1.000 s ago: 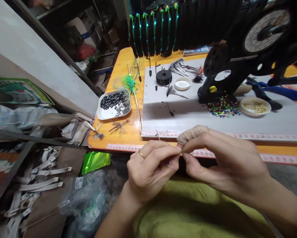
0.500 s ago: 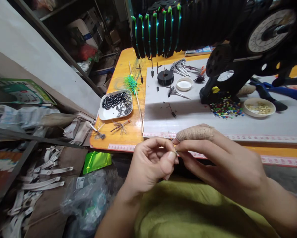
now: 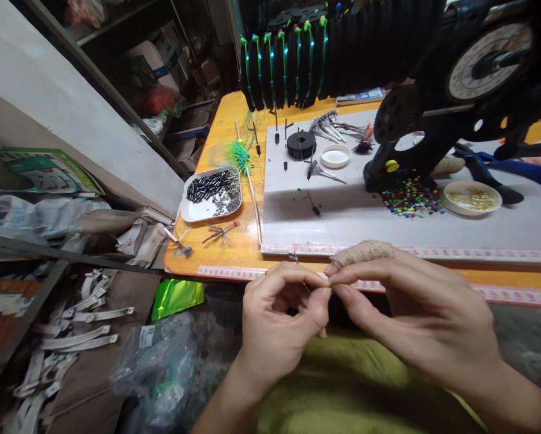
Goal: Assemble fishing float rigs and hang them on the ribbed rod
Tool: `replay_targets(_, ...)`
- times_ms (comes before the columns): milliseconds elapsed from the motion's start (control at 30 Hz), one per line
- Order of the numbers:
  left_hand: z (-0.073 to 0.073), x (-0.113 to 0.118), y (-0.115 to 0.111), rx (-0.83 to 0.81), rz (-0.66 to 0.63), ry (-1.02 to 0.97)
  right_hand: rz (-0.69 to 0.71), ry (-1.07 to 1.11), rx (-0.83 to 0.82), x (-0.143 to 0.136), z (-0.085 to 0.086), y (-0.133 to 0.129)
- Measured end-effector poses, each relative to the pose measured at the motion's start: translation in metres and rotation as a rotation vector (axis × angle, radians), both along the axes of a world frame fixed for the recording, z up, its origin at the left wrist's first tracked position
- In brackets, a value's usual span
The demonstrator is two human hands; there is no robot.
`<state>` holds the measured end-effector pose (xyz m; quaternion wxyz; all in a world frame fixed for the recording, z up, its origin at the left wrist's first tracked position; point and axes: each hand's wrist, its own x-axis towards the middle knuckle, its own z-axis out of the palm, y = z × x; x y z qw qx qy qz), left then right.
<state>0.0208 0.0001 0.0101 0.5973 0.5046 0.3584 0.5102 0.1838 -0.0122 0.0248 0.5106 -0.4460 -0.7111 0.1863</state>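
In front of the table edge, my left hand [image 3: 284, 319] pinches something tiny between thumb and forefinger; it is too small to name. The fingertips of my right hand [image 3: 424, 319] meet it there, closed on the same spot. One finger of the right hand wears a tan wrap [image 3: 363, 254]. A small dark piece [image 3: 294, 258] pokes up just behind the left hand; whether the hand holds it cannot be made out. Beyond the hands, on the white board [image 3: 288, 223], lies a thin line piece with a black cylinder [image 3: 316, 211].
A white tray [image 3: 189, 211] of black tubes and small metal bits stands left. A black spool [image 3: 301, 144], a white dish [image 3: 335, 156], colourful beads [image 3: 412, 200] and a dish of gold bits [image 3: 473, 208] lie behind. A black machine [image 3: 401, 120] overhangs the right. Measuring tape [image 3: 225, 273] lines the edge.
Both hands have shifted slightly right and down, still pinching together. The small dark piece behind the left hand now shows.
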Motion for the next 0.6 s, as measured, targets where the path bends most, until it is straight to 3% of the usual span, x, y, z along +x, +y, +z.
replay_targets(200,-0.009,-0.002,-0.006,0.041,0.025,-0.04,0.018,0.045,-0.138,0.005,-0.007,-0.003)
replay_targets(300,-0.007,-0.003,-0.006,0.072,0.026,0.098,0.022,0.03,-0.139,0.007,-0.009,-0.004)
replay_targets(500,-0.005,-0.003,0.0,0.661,0.156,0.49,0.052,0.007,-0.152,0.01,-0.012,-0.007)
replay_targets(600,-0.013,0.0,-0.001,0.677,0.198,0.469,0.063,0.058,-0.186,0.009,-0.012,-0.008)
